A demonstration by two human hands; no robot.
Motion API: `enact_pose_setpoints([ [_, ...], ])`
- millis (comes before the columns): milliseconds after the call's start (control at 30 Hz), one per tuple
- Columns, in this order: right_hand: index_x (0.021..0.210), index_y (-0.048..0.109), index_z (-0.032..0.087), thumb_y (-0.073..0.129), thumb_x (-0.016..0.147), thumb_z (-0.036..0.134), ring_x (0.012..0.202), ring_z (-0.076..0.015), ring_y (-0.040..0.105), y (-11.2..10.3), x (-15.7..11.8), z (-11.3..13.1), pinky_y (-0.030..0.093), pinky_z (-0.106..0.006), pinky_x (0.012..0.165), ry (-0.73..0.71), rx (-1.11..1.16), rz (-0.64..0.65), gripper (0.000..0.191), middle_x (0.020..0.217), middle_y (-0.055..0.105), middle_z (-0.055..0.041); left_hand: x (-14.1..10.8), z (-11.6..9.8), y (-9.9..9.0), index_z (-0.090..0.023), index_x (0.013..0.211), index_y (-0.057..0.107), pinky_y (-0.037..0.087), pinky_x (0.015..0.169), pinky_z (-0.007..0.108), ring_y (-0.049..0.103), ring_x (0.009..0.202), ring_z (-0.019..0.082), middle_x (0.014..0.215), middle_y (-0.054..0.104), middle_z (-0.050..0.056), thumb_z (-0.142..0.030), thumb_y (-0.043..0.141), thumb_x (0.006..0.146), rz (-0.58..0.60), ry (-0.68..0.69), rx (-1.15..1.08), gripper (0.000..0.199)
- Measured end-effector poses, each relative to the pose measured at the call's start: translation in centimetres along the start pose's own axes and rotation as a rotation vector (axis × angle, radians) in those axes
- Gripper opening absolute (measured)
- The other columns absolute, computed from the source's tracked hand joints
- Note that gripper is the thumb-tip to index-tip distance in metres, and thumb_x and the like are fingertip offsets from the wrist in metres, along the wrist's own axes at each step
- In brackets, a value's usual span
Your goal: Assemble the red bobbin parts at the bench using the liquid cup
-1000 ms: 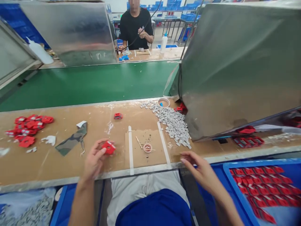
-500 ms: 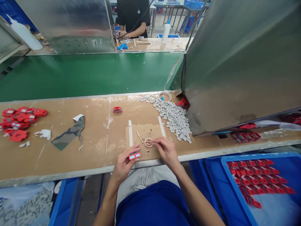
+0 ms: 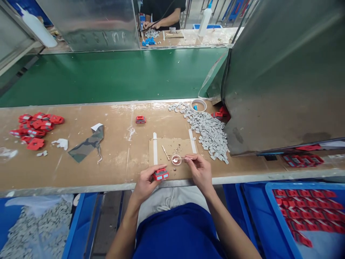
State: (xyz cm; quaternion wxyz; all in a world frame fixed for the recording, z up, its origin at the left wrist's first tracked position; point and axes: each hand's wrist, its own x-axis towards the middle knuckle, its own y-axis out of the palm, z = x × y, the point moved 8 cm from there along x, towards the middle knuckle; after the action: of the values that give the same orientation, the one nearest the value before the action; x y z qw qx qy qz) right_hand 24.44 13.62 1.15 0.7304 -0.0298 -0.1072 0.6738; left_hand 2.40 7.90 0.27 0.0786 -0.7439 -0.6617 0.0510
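Observation:
Between the thumb and fingers of my left hand (image 3: 147, 181) is a small red plastic part (image 3: 161, 175) with two pale blue rectangles on its near face. My right hand (image 3: 201, 171) pinches a thin stick (image 3: 182, 158), its tip inside a small round dish (image 3: 176, 160). A whitish substance shows in the dish. Under both lies a cardboard sheet (image 3: 159, 149) held by white tape strips. Another short stick (image 3: 165, 152) rests left of the dish. Small grey pieces (image 3: 210, 131) are heaped to the right of the sheet.
One red part (image 3: 140, 119) stands alone farther back. Several red parts (image 3: 40, 126) are piled left, near a camouflage cloth (image 3: 87, 144). A tape roll (image 3: 198, 105) lies behind the grey heap. A metal panel (image 3: 280, 79) rises at right. A blue tray (image 3: 272, 212) holds rows of red parts. Across the green belt (image 3: 121, 73), a person (image 3: 161, 16) works.
The view has shifted, so the bench things appear farther right. My right hand has drawn back slightly from the dish, showing more of the stick. The red part in my left hand has tilted.

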Motion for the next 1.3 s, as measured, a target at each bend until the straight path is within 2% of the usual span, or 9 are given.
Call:
enact_pose_setpoints([
  [100,0.082,0.068,0.021,0.070,0.088,0.060,0.074,-0.0216,0.073,-0.3,-0.4,-0.4,0.060,-0.034,0.069,0.073,0.084,-0.025,0.040,0.078,0.076,-0.0066,-0.1,0.2,0.3,-0.019,0.121,0.071,0.061,0.086,0.029,0.077,0.104,0.023,0.123,0.077,0.014,-0.025,0.072,0.089,0.001,-0.038,-0.034,0.033],
  [167,0.082,0.068,0.021,0.071,0.089,0.057,0.073,-0.0207,0.073,-0.4,-0.9,0.3,0.059,-0.032,0.069,0.081,0.117,-0.036,0.037,0.078,0.076,-0.0060,-0.1,0.1,0.4,-0.019,0.116,0.071,0.061,0.083,0.028,0.077,0.102,0.022,0.122,0.078,0.014,-0.025,0.072,0.089,-0.012,-0.054,-0.016,0.028],
  [333,0.084,0.070,0.023,0.070,0.095,0.042,0.085,-0.0227,0.077,0.7,-2.5,4.0,0.062,-0.035,0.079,-0.028,0.095,0.058,0.022,0.088,0.080,-0.0079,0.0,0.0,0.5,-0.018,0.105,0.073,0.062,0.080,0.029,0.078,0.096,0.022,0.112,0.080,0.011,-0.030,0.074,0.087,-0.041,-0.096,0.035,0.022],
  [433,0.084,0.071,0.023,0.068,0.095,0.039,0.086,-0.0235,0.078,1.8,-3.0,5.2,0.063,-0.035,0.078,-0.095,0.035,0.119,0.020,0.087,0.080,-0.0080,0.0,0.1,0.5,-0.018,0.105,0.073,0.062,0.079,0.029,0.078,0.096,0.023,0.112,0.080,0.012,-0.032,0.074,0.087,-0.043,-0.101,0.025,0.024],
  [667,0.083,0.071,0.023,0.066,0.097,0.038,0.083,-0.0236,0.077,3.6,-3.2,4.8,0.063,-0.034,0.074,-0.135,-0.008,0.186,0.020,0.085,0.080,-0.0073,0.1,-0.1,0.6,-0.018,0.104,0.072,0.062,0.079,0.029,0.077,0.094,0.023,0.110,0.079,0.011,-0.031,0.075,0.086,-0.029,-0.096,-0.014,0.022],
  [900,0.084,0.070,0.023,0.065,0.097,0.031,0.084,-0.0229,0.078,3.6,-3.2,5.0,0.063,-0.033,0.075,-0.173,-0.021,0.198,0.016,0.088,0.080,-0.0073,0.1,-0.3,0.6,-0.018,0.104,0.072,0.060,0.078,0.028,0.076,0.094,0.022,0.110,0.079,0.011,-0.026,0.073,0.086,-0.015,-0.070,0.011,0.019],
  [1133,0.084,0.070,0.023,0.065,0.097,0.032,0.082,-0.0220,0.078,4.2,-3.3,5.3,0.062,-0.032,0.074,-0.169,0.035,0.234,0.017,0.088,0.080,-0.0066,0.1,-0.2,0.6,-0.018,0.102,0.071,0.060,0.078,0.029,0.076,0.093,0.023,0.108,0.078,0.011,-0.030,0.073,0.087,-0.009,-0.074,0.002,0.018],
  [1200,0.084,0.070,0.022,0.066,0.097,0.033,0.082,-0.0223,0.077,3.8,-3.2,5.3,0.062,-0.032,0.074,-0.164,0.029,0.218,0.018,0.087,0.080,-0.0072,0.1,-0.2,0.6,-0.018,0.103,0.070,0.060,0.077,0.028,0.075,0.092,0.022,0.107,0.078,0.011,-0.031,0.073,0.087,-0.013,-0.074,0.011,0.021],
  [1300,0.083,0.070,0.021,0.066,0.097,0.032,0.084,-0.0212,0.075,1.8,-2.4,5.3,0.060,-0.031,0.074,-0.178,0.001,0.117,0.018,0.087,0.078,-0.0074,-0.1,0.2,0.6,-0.019,0.110,0.069,0.060,0.077,0.027,0.075,0.091,0.021,0.109,0.078,0.011,-0.031,0.073,0.088,-0.013,-0.095,-0.008,0.025],
])
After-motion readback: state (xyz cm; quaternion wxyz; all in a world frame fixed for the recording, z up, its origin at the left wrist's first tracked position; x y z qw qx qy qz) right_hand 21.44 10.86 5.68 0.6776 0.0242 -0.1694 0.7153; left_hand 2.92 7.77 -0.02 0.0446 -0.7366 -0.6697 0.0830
